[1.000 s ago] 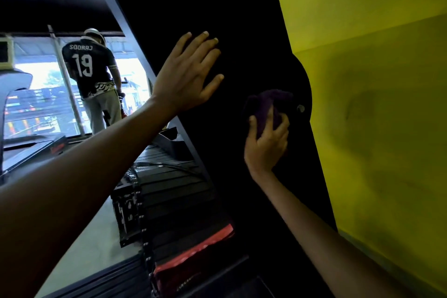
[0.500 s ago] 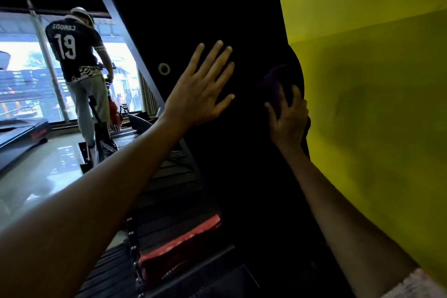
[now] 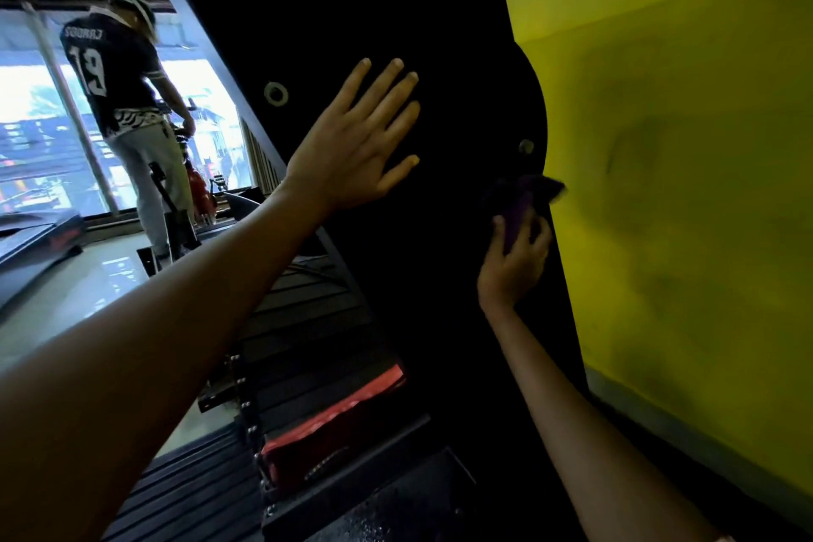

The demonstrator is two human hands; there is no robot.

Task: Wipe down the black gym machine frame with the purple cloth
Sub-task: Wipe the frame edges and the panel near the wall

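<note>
1. Fingers of the left hand are straight and slightly spread, the palm pressed flat against the black gym machine frame; this hand holds nothing.
2. Fingers of the right hand curl around the purple cloth, gripping it from below and pressing it to the frame.
3. That cloth is bunched into a wad at the frame's right edge, where the black panel meets the yellow wall; its upper part is blurred and dark, and one corner reaches just past the edge over the yellow.
4. Just above the cloth, a small round bolt head sits in the frame near the curved part of that edge.
5. A metal ring is set in the frame near its slanted left edge, to the left of the left hand.
6. Below the hands, the machine's black ribbed steps run downward, with a red strip across one of them.
7. Far to the left, another person in a dark jersey numbered 19 stands facing bright windows, on a pale glossy floor.
</note>
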